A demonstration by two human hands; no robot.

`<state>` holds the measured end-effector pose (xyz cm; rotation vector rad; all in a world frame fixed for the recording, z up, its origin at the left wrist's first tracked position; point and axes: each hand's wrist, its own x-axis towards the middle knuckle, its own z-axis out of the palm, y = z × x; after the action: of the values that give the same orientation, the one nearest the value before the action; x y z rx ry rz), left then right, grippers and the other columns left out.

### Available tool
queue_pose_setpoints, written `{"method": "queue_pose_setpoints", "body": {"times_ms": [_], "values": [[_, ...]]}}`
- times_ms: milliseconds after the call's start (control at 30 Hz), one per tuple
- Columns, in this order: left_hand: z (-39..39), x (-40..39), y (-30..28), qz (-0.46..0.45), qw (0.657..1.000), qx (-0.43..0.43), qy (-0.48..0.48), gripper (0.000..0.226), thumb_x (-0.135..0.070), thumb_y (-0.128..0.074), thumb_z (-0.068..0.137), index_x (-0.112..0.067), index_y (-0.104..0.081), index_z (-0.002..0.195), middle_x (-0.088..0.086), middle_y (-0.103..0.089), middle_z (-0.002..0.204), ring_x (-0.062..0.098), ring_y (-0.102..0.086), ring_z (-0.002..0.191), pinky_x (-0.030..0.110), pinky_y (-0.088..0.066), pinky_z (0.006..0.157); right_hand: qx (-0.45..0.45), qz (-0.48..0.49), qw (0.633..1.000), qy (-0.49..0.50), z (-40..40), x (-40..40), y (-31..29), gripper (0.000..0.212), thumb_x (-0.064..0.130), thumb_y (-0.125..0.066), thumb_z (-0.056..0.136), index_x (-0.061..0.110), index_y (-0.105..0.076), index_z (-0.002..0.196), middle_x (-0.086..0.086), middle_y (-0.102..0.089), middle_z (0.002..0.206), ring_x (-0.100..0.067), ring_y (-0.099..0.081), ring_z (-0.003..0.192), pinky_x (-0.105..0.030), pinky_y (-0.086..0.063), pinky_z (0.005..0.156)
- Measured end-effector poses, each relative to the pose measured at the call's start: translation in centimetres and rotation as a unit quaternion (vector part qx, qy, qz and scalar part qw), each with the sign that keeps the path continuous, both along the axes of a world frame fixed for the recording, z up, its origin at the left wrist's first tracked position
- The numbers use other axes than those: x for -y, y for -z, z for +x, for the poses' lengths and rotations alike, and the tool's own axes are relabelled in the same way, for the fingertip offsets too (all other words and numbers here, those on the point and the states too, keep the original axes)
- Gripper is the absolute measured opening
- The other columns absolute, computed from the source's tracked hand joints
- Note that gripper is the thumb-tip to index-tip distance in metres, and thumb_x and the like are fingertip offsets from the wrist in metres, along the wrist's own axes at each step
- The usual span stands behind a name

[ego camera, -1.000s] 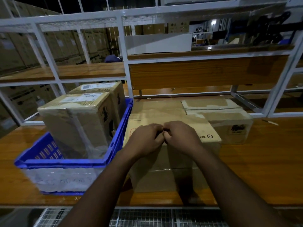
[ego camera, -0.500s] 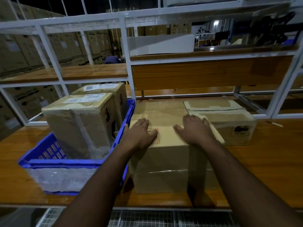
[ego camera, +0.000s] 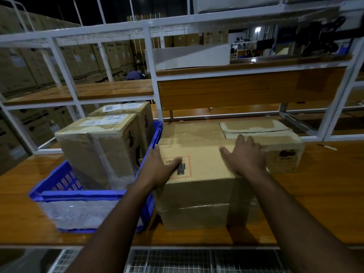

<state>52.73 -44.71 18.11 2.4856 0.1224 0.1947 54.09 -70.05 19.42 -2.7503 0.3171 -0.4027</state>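
- Cardboard box (ego camera: 202, 192): on the tabletop (ego camera: 315, 203), centre, near its front edge, long axis along that edge.
- Left hand (ego camera: 160, 166): laid open over the box's top left edge, gripping nothing.
- Right hand (ego camera: 245, 156): spread flat towards the top right, equally near.
- Blue crate (ego camera: 82, 194): just beside the box's left side; finger room judged tight.

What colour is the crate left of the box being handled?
The crate is blue; head view.
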Motion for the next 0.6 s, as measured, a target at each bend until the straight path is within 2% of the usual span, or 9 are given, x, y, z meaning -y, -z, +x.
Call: {"method": "queue_pose_setpoints", "body": {"times_ms": [67, 167, 267, 400, 533, 600], "values": [[-1.1, -0.2, 0.4, -0.027, 1.000, -0.001, -0.003, 0.114, -0.080, -0.058, 0.076, -0.023, -0.009, 0.161, 0.006, -0.038, 0.157, 0.025, -0.051, 0.132, 0.049, -0.049, 0.104, 0.030, 0.037, 0.999, 0.027, -1.4, 0.5, 0.0, 0.075, 0.062, -0.052, 0.093, 0.010, -0.037, 0.145, -0.019, -0.049, 0.140, -0.036, -0.053, 0.120, -0.044, -0.050, 0.086], [-2.5, -0.4, 1.0, -0.024, 1.000, 0.003, -0.005, 0.103, -0.075, -0.056, 0.085, -0.031, -0.002, 0.161, 0.002, -0.050, 0.151, 0.025, -0.060, 0.123, 0.046, -0.053, 0.098, 0.071, 0.070, 0.993, 0.058, -3.6, 2.0, 0.6, 0.056, 0.057, -0.056, 0.093, 0.010, -0.049, 0.122, -0.008, -0.061, 0.101, -0.022, -0.059, 0.082, -0.030, -0.044, 0.058], [-2.9, -0.6, 1.1, -0.022, 1.000, 0.001, -0.020, 0.095, -0.075, -0.049, 0.088, -0.037, -0.001, 0.160, 0.005, -0.054, 0.147, 0.028, -0.061, 0.120, 0.044, -0.053, 0.095, 0.086, 0.146, 0.983, 0.069, -5.9, 3.6, 1.7, 0.041, 0.057, -0.051, 0.095, 0.017, -0.056, 0.102, 0.002, -0.062, 0.079, -0.014, -0.060, 0.067, -0.027, -0.044, 0.052], [-2.4, -0.8, 0.8, -0.031, 0.999, -0.003, -0.019, 0.085, -0.072, -0.045, 0.092, -0.039, -0.004, 0.159, 0.009, -0.051, 0.151, 0.032, -0.058, 0.126, 0.050, -0.049, 0.102, 0.147, 0.249, 0.957, 0.026, -8.2, 3.7, 3.3, 0.029, 0.054, -0.050, 0.097, 0.025, -0.058, 0.097, 0.004, -0.067, 0.083, -0.008, -0.061, 0.071, -0.027, -0.048, 0.056], [-1.9, -0.7, 0.3, -0.087, 0.996, -0.007, -0.018, 0.080, -0.066, -0.048, 0.095, -0.037, -0.010, 0.160, 0.008, -0.047, 0.153, 0.029, -0.057, 0.127, 0.052, -0.047, 0.105, 0.201, 0.259, 0.945, 0.000, -8.7, 3.6, 3.3, 0.032, 0.049, -0.053, 0.097, 0.021, -0.063, 0.109, 0.006, -0.066, 0.087, -0.002, -0.059, 0.072, -0.020, -0.042, 0.053], [-2.1, 0.3, 0.3, -0.107, 0.994, 0.009, -0.021, 0.077, -0.060, -0.049, 0.098, -0.033, -0.013, 0.160, 0.008, -0.042, 0.157, 0.028, -0.053, 0.131, 0.046, -0.043, 0.108, 0.215, 0.255, 0.943, 0.003, -8.4, 4.0, 2.4, 0.034, 0.050, -0.053, 0.097, 0.021, -0.063, 0.111, 0.007, -0.064, 0.089, 0.001, -0.056, 0.071, -0.018, -0.038, 0.053]]}}
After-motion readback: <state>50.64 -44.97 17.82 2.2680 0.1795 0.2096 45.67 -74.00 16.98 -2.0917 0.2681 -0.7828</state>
